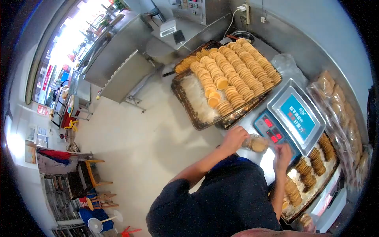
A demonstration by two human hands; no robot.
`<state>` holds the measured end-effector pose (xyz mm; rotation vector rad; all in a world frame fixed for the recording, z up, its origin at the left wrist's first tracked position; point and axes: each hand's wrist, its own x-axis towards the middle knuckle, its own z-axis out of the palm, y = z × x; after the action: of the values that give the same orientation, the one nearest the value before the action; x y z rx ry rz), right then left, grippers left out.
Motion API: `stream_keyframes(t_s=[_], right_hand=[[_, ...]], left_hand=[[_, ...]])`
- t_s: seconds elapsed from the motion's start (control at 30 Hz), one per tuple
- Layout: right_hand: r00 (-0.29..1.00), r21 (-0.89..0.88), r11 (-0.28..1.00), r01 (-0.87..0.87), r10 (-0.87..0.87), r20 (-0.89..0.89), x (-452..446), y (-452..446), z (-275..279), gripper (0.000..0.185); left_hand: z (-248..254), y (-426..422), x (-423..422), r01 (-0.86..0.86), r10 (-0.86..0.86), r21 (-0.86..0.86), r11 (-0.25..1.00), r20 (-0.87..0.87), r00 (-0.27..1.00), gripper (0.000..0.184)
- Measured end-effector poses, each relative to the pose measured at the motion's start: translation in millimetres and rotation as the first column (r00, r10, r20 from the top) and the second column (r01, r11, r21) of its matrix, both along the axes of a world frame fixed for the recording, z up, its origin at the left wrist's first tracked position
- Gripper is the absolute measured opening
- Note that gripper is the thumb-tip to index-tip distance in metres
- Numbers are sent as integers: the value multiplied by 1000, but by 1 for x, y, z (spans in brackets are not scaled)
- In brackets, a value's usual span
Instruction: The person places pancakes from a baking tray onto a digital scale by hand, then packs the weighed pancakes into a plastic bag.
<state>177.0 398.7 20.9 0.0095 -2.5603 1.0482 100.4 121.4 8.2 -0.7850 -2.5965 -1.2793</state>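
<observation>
A small clear plastic bag [258,144] with round golden biscuits inside is held between my two hands, in front of the digital scale. My left hand [236,139] is closed on the bag's left end. At the other side, the fingers of my right hand [282,154] pinch the stretched plastic. The scale [297,118] has a steel pan, a blue label and lit red digits, and nothing lies on its pan. Beyond my left hand, a dark-edged baking tray [197,114] carries long rows of biscuits [237,75].
Another tray [294,213] of browner biscuits lies right of my right arm. Filled plastic bags [339,106] line the wall. A crumpled clear bag [290,65] lies behind the scale. A steel table [124,77] and wooden stools [103,200] stand across the floor.
</observation>
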Motion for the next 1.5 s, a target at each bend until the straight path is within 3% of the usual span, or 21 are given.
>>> stream_keyframes(t_s=[0.07, 0.1, 0.13, 0.17, 0.2, 0.37, 0.43, 0.63, 0.7, 0.77, 0.87, 0.97, 1.03, 1.07, 1.1, 1.17, 1.27, 1.4, 1.5], right_hand=[[1000, -170, 986, -2, 5, 21, 0, -2, 7, 9], [1000, -166, 986, 3, 0, 24, 1, -1, 3, 9], [998, -334, 942, 41, -20, 65, 1, 1, -6, 10], [993, -490, 868, 85, -35, 110, 2, 5, -12, 10], [998, -356, 934, 4, 20, 63, 0, 12, -11, 10], [995, -381, 923, 51, -15, 96, 2, 9, -3, 11], [992, -382, 922, 63, -17, 123, 5, 10, -3, 11], [987, -433, 900, 50, 20, 157, 4, 7, -1, 11], [991, -399, 912, -89, 122, 58, 1, 7, -10, 11], [991, -402, 915, -22, 74, 114, 2, 4, -9, 13], [992, -415, 909, 26, 26, 120, 1, -3, -6, 13], [989, -445, 894, 49, 17, 144, 5, -1, -10, 12], [986, -701, 712, 38, 89, 144, 4, -5, -10, 13], [976, -762, 647, 37, 141, 167, 1, -5, -9, 15], [976, -761, 647, 46, 132, 172, 0, -2, -16, 15], [950, -712, 691, -122, 288, 118, -3, 4, -38, 16], [953, -759, 647, -77, 271, 134, -3, 0, -50, 12], [959, -793, 608, 40, 199, 201, -6, -12, -26, 7], [955, -722, 684, -103, 271, 120, -10, -1, -41, 11]], left_hand=[[-1, 0, -1, 9, -11, 41, 999, 45, 999, 16], [6, 1, 0, -13, -7, 126, 992, 158, 987, 16], [10, 1, 1, -45, -12, 205, 978, 270, 963, 15], [8, 2, 2, -41, -17, 207, 977, 274, 961, 15], [3, 3, 2, -55, -10, 213, 975, 294, 956, 14], [-8, 2, 0, -60, 9, 191, 980, 258, 966, 10], [5, -6, -5, 37, -47, 104, 994, 92, 995, 10], [6, -1, 1, 94, -137, 223, 970, 187, 973, 7], [7, 6, 4, 115, -164, 255, 960, 179, 970, 7], [2, 9, 7, 94, -158, 229, 969, 279, 947, 6], [3, 12, 5, 103, -139, 215, 971, 161, 977, 4], [8, 12, 7, 140, -182, 219, 966, 189, 965, 4], [15, 16, 10, 136, -183, 212, 968, 219, 958, 6], [17, 21, 12, 86, -193, 339, 937, 295, 936, 6], [17, 24, 14, 24, -212, 454, 891, 368, 905, 7], [3, 27, 13, 27, -248, 470, 882, 417, 875, 7], [-14, 27, 12, 35, -290, 486, 873, 460, 839, 7], [-8, 28, 9, 30, -265, 456, 890, 462, 846, 9], [7, 31, 11, -26, -289, 486, 873, 560, 777, 12]])
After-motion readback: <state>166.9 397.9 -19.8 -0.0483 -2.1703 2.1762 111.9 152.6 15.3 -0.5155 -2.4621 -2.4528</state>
